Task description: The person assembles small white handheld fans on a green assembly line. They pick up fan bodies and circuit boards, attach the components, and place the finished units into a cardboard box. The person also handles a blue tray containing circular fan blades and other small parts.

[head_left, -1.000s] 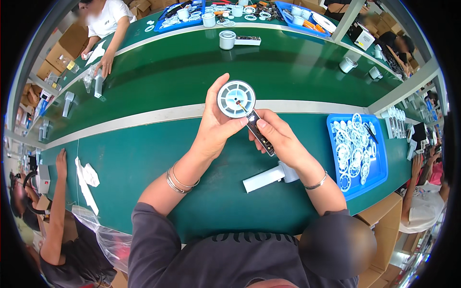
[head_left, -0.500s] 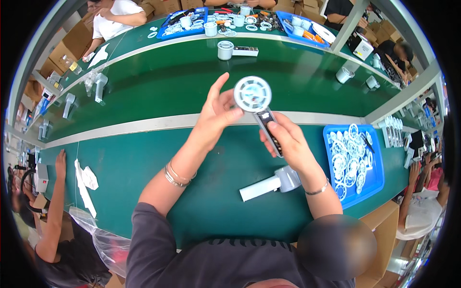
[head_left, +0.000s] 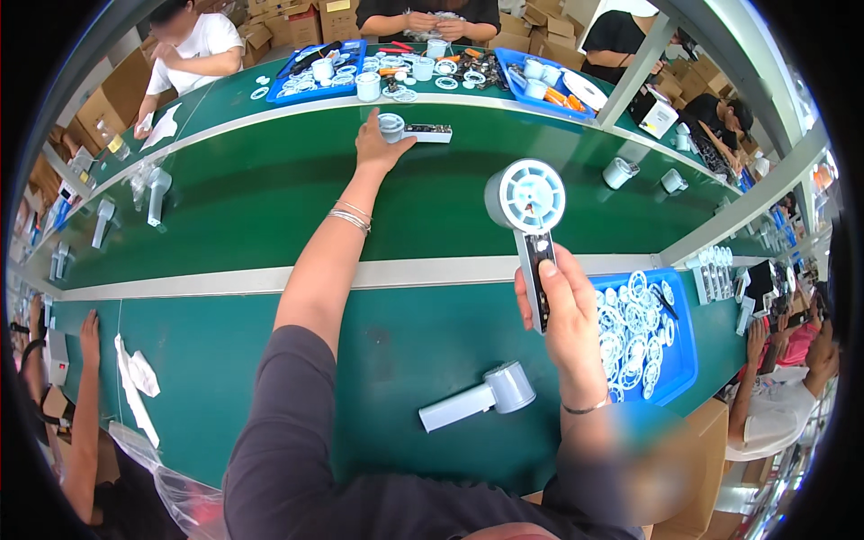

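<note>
My right hand (head_left: 565,315) grips the handle of a small grey hand-held fan (head_left: 528,209) and holds it upright, its round white grille facing me. My left hand (head_left: 376,144) is stretched far across the green belt, fingers resting on another fan unit (head_left: 412,130) that lies on its side at the far edge. A third grey fan body (head_left: 478,398) without a grille lies on the near green bench, below my right hand.
A blue tray (head_left: 686,356) of white round grilles sits at my right. Across the belt are blue trays (head_left: 317,70) with parts, white cups and people working. More fan bodies (head_left: 155,191) lie on the belt at left. A white rag (head_left: 137,378) lies at near left.
My left hand let go of the fan head and reached away across the belt to the far unit. My right hand stayed on the handle, now holding the fan alone.
</note>
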### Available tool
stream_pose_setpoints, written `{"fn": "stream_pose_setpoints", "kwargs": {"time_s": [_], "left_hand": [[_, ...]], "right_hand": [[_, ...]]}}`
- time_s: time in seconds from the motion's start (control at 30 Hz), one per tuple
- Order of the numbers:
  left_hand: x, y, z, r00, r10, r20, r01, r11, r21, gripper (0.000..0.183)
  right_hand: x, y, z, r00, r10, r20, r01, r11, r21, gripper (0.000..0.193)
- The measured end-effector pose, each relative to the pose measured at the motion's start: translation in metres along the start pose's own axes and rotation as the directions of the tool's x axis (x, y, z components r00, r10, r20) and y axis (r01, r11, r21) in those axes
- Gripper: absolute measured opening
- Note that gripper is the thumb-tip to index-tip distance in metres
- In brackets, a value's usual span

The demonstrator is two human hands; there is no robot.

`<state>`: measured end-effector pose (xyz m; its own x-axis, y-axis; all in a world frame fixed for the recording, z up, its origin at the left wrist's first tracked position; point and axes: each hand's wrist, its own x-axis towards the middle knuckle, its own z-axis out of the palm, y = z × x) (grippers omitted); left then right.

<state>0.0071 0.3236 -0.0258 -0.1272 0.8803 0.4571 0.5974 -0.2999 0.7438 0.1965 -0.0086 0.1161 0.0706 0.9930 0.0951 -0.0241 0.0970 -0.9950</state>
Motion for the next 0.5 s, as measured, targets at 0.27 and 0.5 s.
{"fn": "stream_pose_setpoints", "kwargs": {"time_s": [0.27, 0.5], "left_hand": [[-0.013, -0.002, -0.024, 0.996, 0.080, -0.046, -0.084, 0.991, -0.104, 0.057], [-0.127, 0.045, -0.149, 0.874, 0.295, 0.386, 0.006, 0.788, -0.615, 0.056]], "right_hand": [[-0.064, -0.039, -0.004, 0.620, -0.729, -0.291, 0.712, 0.678, -0.184, 0.038], [-0.103, -0.062, -0.024, 0.211, -0.944, -0.255, 0.929, 0.275, -0.249, 0.057]]}}
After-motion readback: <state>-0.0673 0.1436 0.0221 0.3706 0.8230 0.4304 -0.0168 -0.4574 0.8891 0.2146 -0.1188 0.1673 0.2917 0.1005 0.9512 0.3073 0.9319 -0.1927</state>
